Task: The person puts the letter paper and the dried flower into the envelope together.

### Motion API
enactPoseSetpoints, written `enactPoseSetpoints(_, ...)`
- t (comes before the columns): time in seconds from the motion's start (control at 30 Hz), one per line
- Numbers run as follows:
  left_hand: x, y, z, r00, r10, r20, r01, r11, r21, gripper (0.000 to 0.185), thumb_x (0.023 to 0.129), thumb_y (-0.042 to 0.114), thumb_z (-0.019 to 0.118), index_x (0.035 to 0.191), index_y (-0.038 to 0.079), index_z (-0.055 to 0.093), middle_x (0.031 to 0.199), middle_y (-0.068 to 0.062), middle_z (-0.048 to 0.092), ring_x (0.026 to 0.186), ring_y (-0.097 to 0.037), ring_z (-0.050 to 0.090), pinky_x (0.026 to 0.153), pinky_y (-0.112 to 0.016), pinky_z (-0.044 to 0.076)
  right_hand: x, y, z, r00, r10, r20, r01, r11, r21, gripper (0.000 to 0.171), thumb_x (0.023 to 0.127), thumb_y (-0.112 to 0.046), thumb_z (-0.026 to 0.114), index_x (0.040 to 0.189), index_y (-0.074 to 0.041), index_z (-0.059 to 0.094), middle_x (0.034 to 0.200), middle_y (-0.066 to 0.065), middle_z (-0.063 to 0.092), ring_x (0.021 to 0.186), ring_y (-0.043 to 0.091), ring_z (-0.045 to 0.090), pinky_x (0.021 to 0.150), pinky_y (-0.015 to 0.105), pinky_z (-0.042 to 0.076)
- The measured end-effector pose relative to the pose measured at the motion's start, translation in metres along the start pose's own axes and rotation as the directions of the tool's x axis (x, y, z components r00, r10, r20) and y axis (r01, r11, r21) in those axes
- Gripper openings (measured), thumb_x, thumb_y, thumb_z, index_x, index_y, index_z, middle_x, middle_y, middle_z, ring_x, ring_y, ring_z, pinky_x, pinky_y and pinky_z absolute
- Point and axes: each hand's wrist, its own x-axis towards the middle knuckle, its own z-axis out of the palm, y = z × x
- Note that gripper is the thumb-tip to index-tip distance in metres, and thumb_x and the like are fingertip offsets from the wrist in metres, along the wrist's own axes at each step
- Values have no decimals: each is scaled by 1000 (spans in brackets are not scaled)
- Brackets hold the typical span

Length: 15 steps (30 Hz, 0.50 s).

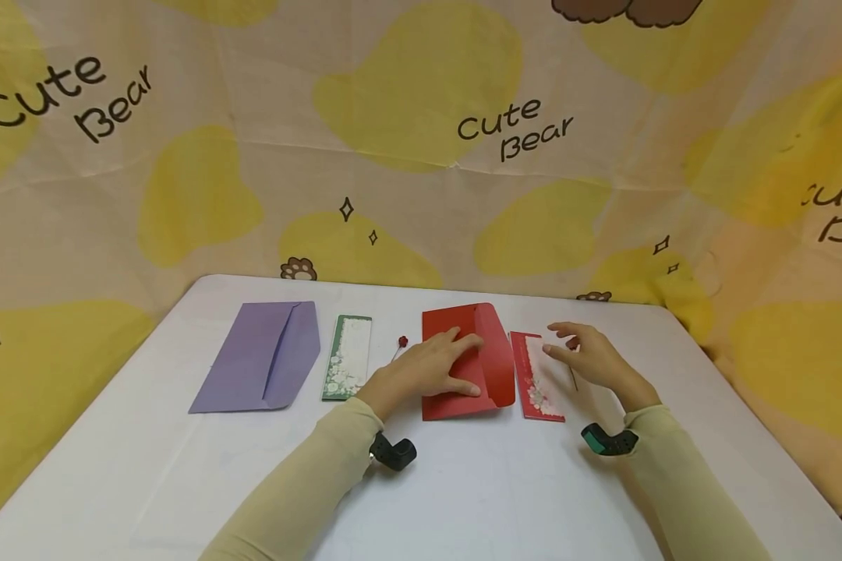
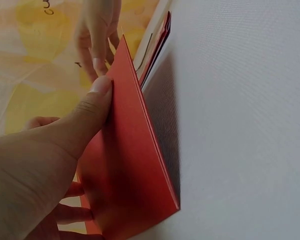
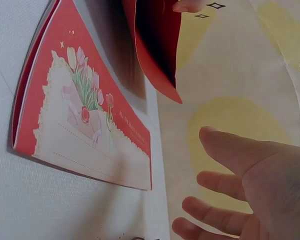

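My left hand (image 1: 431, 366) rests with spread fingers on a red envelope (image 1: 456, 407), its flap unfolded to the right. In the left wrist view the thumb (image 2: 87, 112) lies along the envelope's red face. My right hand (image 1: 596, 362) hovers over the right side of a red card (image 1: 533, 374), fingers apart and holding nothing. In the right wrist view the card (image 3: 90, 115) shows printed tulips and a white writing area. By the right fingers, a thin dark stem (image 1: 574, 380) shows; its upper end is partly hidden by the hand.
Left of the red envelope lie a green floral card (image 1: 351, 354) and a small red flower (image 1: 403, 341) on a thin stem. A purple envelope (image 1: 252, 358) with an unfolded flap lies farther left on the white table (image 1: 463, 499). A patterned yellow cloth (image 1: 407, 156) hangs behind.
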Motion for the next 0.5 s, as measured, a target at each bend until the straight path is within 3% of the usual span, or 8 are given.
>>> enactPoseSetpoints(0.27, 1, -1, 1, 1000, -1, -11, 1, 1000, 26, 77, 86, 57, 73, 151, 34, 39, 162, -15, 37, 149, -34, 38, 111, -55, 47, 2, -1, -3, 999, -31, 18, 31, 999, 19, 54, 98, -28, 65, 141, 2, 53, 134, 29, 60, 113, 42, 58, 93, 55, 55)
enactPoseSetpoints(0.5, 3, -1, 4, 1000, 1, 14, -2, 999, 46, 79, 86, 59, 72, 153, 34, 37, 163, -14, 35, 150, -33, 36, 113, -54, 44, -7, 3, -2, 996, -42, 73, 34, 993, 109, 55, 98, -29, 67, 143, 0, 52, 137, 25, 60, 117, 39, 56, 91, 48, 57)
